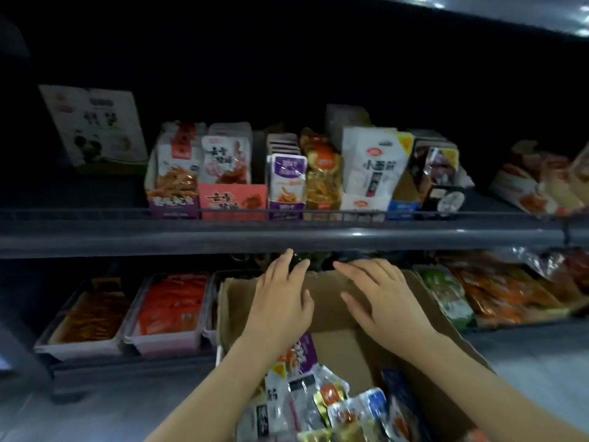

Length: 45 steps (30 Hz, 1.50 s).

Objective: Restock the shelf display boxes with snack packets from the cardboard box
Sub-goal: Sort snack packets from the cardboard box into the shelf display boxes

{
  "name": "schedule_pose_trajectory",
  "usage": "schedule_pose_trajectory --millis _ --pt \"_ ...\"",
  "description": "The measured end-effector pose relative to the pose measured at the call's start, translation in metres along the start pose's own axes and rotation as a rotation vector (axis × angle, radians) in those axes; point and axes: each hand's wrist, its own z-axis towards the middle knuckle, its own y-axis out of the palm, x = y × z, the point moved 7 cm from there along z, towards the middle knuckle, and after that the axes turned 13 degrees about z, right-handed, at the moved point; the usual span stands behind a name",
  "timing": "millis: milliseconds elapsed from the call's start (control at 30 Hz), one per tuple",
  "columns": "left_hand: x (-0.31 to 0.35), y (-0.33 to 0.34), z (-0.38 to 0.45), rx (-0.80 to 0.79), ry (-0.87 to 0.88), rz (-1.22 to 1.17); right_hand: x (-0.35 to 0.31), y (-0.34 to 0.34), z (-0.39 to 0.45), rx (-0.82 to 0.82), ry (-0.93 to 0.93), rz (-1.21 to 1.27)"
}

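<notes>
Dim shop shelves (287, 237) are facing us as we are reaching our left hand (280, 295) and right hand (382, 298), fingers spread and empty, over the cardboard box (350, 349); snack packets (318, 406) are waiting inside, while the display boxes (232, 199) above are looking largely full.

White packet (371, 164) on upper shelf reads "小面筋"; other print too blurred to read.

2 bare forearms, left hand (280, 301) and right hand (382, 298) ungloved.
</notes>
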Motion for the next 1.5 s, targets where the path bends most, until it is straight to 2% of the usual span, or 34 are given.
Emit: schedule_pose_trajectory --millis 167,333,433,600,700,933,1033,1133,1500 --pt "0.046 0.055 -0.026 -0.228 0.134 -0.030 0.027 -0.008 -0.108 -0.040 0.153 0.090" --pt "0.069 0.115 -0.048 -0.471 0.234 0.079 0.044 -0.001 -0.153 -0.108 0.310 0.218" --pt "0.069 0.144 -0.059 -0.604 0.268 0.138 0.046 0.008 -0.162 -0.153 0.316 0.242" --pt "0.052 0.176 -0.062 -0.774 0.258 0.241 0.041 0.001 -0.166 -0.021 0.238 0.247" --pt "0.033 0.192 -0.047 -0.809 0.194 0.301 0.038 0.001 -0.165 -0.011 0.195 0.207" --pt "0.010 0.233 -0.040 -0.744 0.130 0.446 0.037 0.002 -0.165 -0.023 0.155 0.208" --pt "0.005 0.239 -0.037 -0.730 0.116 0.389 0.040 0.005 -0.163 -0.028 0.175 0.240" --pt "0.002 0.240 -0.026 -0.779 0.094 0.273 0.045 0.006 -0.161 -0.033 0.220 0.251" --pt "0.034 0.255 -0.051 -0.942 0.275 0.250 0.050 0.011 -0.156 -0.075 0.304 0.229"
